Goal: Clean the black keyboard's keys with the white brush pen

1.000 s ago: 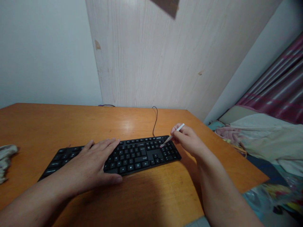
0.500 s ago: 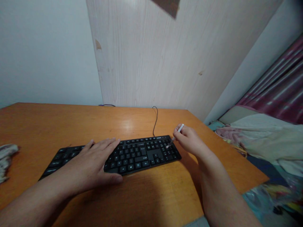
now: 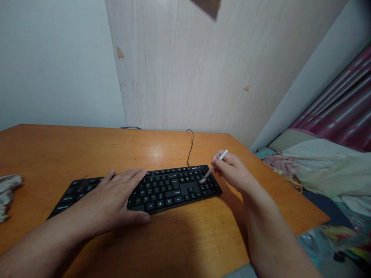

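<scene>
A black keyboard [image 3: 189,189] lies on the wooden desk in front of me, running from left to right. Over its left half my left hand [image 3: 121,197] rests flat, fingers stretched out and thumb along the near edge; it hides many of the keys. My right hand [image 3: 228,168] pinches a slim white brush [image 3: 222,155] above the keyboard's right end. The brush slants down to the left, and its pale tip is at the number pad's left side.
The keyboard's black cable [image 3: 191,146] runs back to the wall. A crumpled cloth [image 3: 8,193] lies at the desk's left edge. Right of the desk [image 3: 145,150] are bedding [image 3: 333,166], a striped curtain [image 3: 344,104] and plastic bags [image 3: 321,243].
The brush tip has moved slightly left over the number pad keys, and the brush leans a little more. My left hand stays in place on the keyboard.
</scene>
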Action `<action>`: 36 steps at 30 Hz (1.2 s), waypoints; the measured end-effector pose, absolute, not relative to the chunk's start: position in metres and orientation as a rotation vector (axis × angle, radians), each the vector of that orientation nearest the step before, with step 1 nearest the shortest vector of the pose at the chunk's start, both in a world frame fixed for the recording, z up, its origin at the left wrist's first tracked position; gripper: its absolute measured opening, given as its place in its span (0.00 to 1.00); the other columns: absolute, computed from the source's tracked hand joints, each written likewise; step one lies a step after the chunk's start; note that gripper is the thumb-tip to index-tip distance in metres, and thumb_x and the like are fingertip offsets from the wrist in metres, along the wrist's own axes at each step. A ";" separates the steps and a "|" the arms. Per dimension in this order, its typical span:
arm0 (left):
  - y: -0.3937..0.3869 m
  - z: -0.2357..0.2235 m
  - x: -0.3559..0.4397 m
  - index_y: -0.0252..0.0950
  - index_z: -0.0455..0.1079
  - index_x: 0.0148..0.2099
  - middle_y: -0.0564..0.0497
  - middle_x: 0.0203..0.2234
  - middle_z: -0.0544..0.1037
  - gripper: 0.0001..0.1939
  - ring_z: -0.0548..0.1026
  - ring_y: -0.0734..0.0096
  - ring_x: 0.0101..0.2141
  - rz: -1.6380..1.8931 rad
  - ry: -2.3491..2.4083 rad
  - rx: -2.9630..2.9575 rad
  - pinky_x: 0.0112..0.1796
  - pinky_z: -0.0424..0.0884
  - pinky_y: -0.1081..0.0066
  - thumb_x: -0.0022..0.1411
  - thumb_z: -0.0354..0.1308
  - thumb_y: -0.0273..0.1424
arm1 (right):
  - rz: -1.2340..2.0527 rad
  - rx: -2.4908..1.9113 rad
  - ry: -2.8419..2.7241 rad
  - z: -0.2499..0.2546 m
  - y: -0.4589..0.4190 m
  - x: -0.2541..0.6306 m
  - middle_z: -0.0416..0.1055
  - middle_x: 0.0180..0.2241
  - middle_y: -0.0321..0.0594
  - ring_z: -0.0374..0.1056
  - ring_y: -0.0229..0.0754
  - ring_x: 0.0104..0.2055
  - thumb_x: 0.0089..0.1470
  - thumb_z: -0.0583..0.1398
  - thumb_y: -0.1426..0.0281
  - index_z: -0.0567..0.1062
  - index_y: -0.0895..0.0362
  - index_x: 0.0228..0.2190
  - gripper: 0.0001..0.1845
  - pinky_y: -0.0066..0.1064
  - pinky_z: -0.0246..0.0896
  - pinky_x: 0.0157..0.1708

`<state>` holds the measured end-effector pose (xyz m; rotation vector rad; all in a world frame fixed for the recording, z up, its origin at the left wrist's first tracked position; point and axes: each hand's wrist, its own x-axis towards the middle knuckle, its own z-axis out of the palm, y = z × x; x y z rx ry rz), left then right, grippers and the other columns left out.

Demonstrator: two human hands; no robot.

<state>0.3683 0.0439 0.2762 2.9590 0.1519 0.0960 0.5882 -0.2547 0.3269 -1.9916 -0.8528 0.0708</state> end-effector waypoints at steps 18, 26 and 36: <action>0.043 0.277 0.368 0.40 0.50 0.76 0.38 0.70 0.59 0.62 0.59 0.32 0.67 0.134 0.146 2.929 0.66 0.45 0.36 0.47 0.62 0.66 | -0.065 -2.358 -0.954 0.325 -0.262 0.599 0.70 0.25 0.36 0.65 0.41 0.29 0.59 0.54 0.67 0.68 0.53 0.26 0.10 0.32 0.55 0.31; 0.043 0.279 0.368 0.40 0.47 0.76 0.39 0.71 0.56 0.62 0.56 0.34 0.68 0.061 0.161 2.964 0.67 0.44 0.38 0.49 0.60 0.67 | -0.114 -2.404 -0.881 0.327 -0.268 0.602 0.70 0.25 0.38 0.66 0.42 0.30 0.56 0.55 0.68 0.67 0.53 0.23 0.10 0.32 0.55 0.31; 0.041 0.281 0.369 0.39 0.47 0.76 0.38 0.71 0.56 0.63 0.56 0.33 0.68 0.056 0.168 2.952 0.67 0.44 0.37 0.49 0.59 0.68 | -0.352 -2.606 -0.649 0.333 -0.276 0.602 0.69 0.22 0.41 0.61 0.44 0.27 0.56 0.57 0.67 0.67 0.53 0.23 0.10 0.34 0.44 0.26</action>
